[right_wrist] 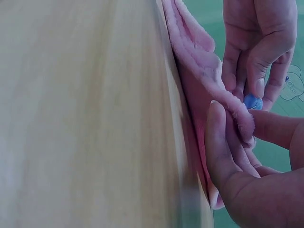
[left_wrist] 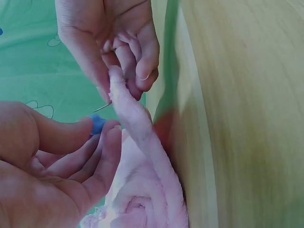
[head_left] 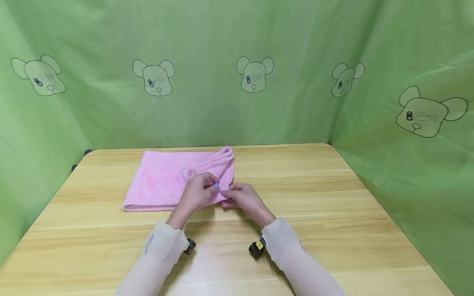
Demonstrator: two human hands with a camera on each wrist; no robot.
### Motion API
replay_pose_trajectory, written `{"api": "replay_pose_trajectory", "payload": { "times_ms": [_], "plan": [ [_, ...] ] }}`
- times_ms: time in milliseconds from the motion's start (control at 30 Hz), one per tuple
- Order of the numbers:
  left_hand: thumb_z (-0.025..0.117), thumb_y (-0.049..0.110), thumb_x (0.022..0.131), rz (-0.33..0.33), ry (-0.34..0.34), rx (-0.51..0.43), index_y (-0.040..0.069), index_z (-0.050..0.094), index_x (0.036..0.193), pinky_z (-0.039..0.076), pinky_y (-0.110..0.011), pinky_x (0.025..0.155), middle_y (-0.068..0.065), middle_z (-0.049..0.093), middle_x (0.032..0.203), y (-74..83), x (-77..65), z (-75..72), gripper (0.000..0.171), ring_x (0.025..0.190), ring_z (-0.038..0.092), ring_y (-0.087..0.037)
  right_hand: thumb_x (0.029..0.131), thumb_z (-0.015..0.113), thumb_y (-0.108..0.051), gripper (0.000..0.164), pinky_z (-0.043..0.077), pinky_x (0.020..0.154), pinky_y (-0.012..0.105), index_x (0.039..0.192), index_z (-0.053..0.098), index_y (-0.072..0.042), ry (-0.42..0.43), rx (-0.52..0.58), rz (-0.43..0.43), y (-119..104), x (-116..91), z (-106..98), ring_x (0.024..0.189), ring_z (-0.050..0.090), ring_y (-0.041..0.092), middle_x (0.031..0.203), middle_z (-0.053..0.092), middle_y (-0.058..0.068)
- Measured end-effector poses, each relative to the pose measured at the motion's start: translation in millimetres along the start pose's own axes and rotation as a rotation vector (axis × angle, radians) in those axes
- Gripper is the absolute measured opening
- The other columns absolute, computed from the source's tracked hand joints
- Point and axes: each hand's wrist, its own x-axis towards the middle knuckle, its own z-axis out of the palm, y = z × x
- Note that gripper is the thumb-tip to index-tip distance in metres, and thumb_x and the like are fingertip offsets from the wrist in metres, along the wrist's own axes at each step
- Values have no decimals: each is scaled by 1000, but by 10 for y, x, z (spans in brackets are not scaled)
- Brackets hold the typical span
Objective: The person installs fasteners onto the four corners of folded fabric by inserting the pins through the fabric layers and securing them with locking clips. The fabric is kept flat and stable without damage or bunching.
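Note:
A folded pink plush cloth (head_left: 159, 176) lies on the table, its right front corner gathered between the hands. My left hand (head_left: 198, 191) pinches the blue head of a pin (left_wrist: 98, 124) between thumb and fingers. Its thin metal shaft points at the cloth's edge in the left wrist view; whether the tip is in the fabric I cannot tell. With thumb and fingers my right hand (head_left: 246, 201) grips the cloth's edge just right of the pin. In the right wrist view the blue head (right_wrist: 253, 101) shows behind the raised pink edge.
A small see-through thing (head_left: 189, 172) of unclear kind lies on the cloth beside the left hand. Under both is a light wooden table (head_left: 326, 230). Green curtains (head_left: 207, 111) with printed bear heads enclose its back and sides.

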Motion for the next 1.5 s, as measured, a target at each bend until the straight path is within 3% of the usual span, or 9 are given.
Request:
{"api": "replay_pose_trajectory", "payload": {
  "times_ms": [767, 967, 1233, 1400, 1500],
  "plan": [
    [71, -1, 84, 1, -8, 18, 4, 70, 97, 51, -43, 84, -6, 71, 93, -27, 12, 14, 14, 89, 65, -21, 92, 61, 1, 9, 59, 73, 37, 88, 56, 7, 7, 6, 3, -8, -16, 3, 76, 68, 29, 85, 67, 19],
    [71, -1, 83, 41, -9, -3, 1, 70, 96, 52, -43, 83, -7, 71, 91, -21, 7, 10, 14, 87, 65, -22, 92, 61, 1, 9, 59, 72, 34, 87, 56, 7, 7, 4, 2, -6, -14, -3, 73, 68, 25, 84, 67, 18],
    [73, 1, 82, 44, -24, 10, 3, 72, 98, 54, -41, 82, -6, 72, 92, -11, 7, -1, 16, 86, 66, -19, 92, 62, 1, 8, 59, 73, 36, 88, 57, 6, 13, -4, 10, 0, -15, -8, 77, 68, 29, 86, 68, 19],
    [76, 2, 81, 50, -38, 3, 5, 75, 97, 55, -37, 79, -5, 73, 90, 17, 1, -1, 17, 82, 67, -16, 93, 60, 1, 8, 58, 75, 36, 92, 58, 9, -10, 27, 9, -11, -24, -2, 78, 68, 29, 89, 69, 19],
    [77, 0, 80, 53, -43, -14, 4, 75, 96, 56, -36, 77, -7, 73, 90, 32, -1, 5, 17, 81, 67, -16, 95, 58, 1, 15, 57, 78, 36, 102, 59, 13, -41, 103, 32, -23, -28, -10, 84, 67, 30, 92, 68, 18]
  ]
}}
